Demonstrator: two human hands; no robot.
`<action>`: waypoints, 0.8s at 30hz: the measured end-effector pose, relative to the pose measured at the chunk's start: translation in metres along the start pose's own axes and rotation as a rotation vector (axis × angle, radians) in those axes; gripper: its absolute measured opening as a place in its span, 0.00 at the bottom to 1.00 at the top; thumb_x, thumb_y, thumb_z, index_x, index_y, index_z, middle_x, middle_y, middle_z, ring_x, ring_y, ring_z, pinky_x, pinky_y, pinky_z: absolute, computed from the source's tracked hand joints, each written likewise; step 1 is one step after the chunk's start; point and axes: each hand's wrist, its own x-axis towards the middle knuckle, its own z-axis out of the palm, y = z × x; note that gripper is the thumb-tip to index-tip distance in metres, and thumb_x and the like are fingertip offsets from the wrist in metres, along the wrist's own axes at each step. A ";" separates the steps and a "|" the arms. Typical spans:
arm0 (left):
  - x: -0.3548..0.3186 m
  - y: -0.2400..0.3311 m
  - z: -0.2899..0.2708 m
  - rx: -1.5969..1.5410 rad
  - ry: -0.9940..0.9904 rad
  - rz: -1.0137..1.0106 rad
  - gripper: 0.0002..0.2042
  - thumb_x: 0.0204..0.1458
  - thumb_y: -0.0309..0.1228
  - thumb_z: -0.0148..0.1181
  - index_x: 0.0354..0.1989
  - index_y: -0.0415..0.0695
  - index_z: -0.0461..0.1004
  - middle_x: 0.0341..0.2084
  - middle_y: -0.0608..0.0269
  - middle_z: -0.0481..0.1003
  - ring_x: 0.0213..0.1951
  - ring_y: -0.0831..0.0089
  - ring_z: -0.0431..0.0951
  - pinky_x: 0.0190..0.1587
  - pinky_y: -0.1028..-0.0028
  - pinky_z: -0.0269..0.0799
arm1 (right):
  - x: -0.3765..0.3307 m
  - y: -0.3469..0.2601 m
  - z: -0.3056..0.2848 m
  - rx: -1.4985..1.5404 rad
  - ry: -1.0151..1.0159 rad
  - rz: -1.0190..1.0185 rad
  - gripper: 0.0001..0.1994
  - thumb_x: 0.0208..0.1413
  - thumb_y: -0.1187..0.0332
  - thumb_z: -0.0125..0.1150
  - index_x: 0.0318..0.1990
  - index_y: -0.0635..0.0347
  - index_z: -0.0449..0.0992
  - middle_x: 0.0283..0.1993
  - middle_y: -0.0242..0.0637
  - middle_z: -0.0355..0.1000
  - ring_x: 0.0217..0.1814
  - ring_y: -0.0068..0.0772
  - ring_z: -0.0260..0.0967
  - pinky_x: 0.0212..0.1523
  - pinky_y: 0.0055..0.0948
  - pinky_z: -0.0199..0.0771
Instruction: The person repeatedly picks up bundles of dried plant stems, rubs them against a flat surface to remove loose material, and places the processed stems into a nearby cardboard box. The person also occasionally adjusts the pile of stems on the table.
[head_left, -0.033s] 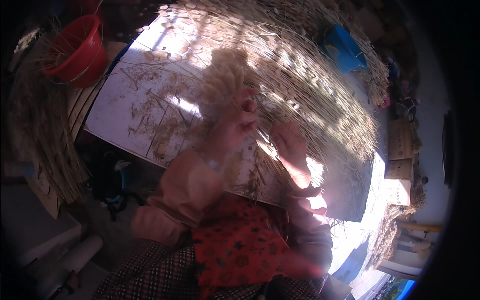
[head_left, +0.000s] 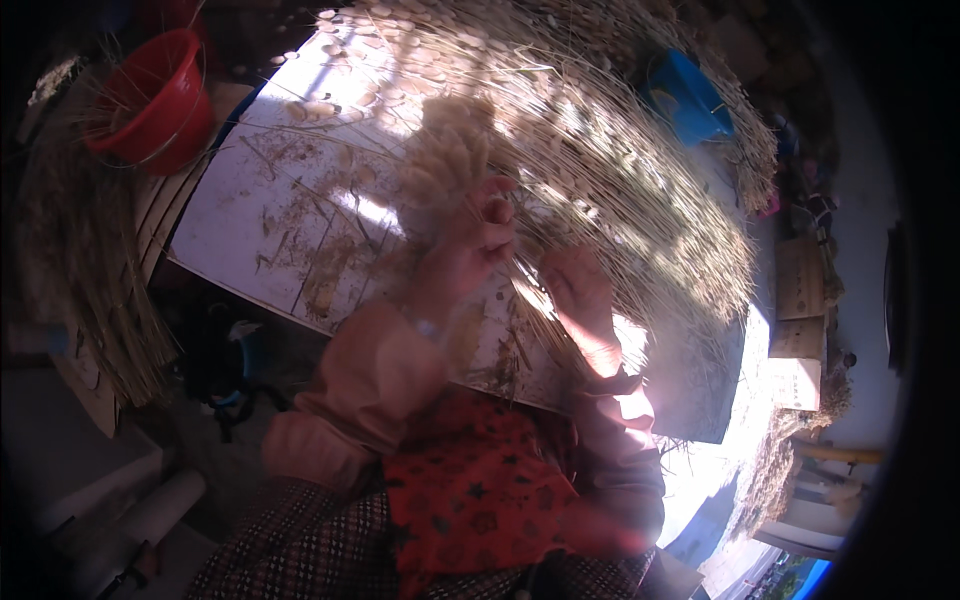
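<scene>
My left hand [head_left: 475, 240] is closed around a bunch of dried stems with pale, oval, fuzzy-looking heads [head_left: 445, 150]. The heads fan out above the fist, and the stem ends [head_left: 535, 295] come out below it, slanting down to the right. Beside those ends is my right hand [head_left: 580, 285], its fingers bent and pressed together. What it pinches is hidden by the fingers. Both hands are over a white work board [head_left: 225, 215] strewn with brown plant bits.
A thick layer of long dried stems [head_left: 640, 190] covers the far and right side of the board. On it sits a blue plastic container [head_left: 690, 100]. A red bucket [head_left: 170, 110] stands at the far left, above more stems [head_left: 110, 270]. Cardboard boxes [head_left: 800, 290] stack at the right.
</scene>
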 end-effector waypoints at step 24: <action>-0.067 0.176 -0.016 0.002 -0.150 0.095 0.25 0.64 0.47 0.41 0.14 0.51 0.52 0.07 0.74 0.46 0.11 0.81 0.43 0.16 0.77 0.40 | -0.107 0.132 -0.148 -0.802 -0.082 0.076 0.03 0.45 0.72 0.60 0.30 0.56 0.76 0.29 0.39 0.75 0.37 0.46 0.71 0.44 0.41 0.69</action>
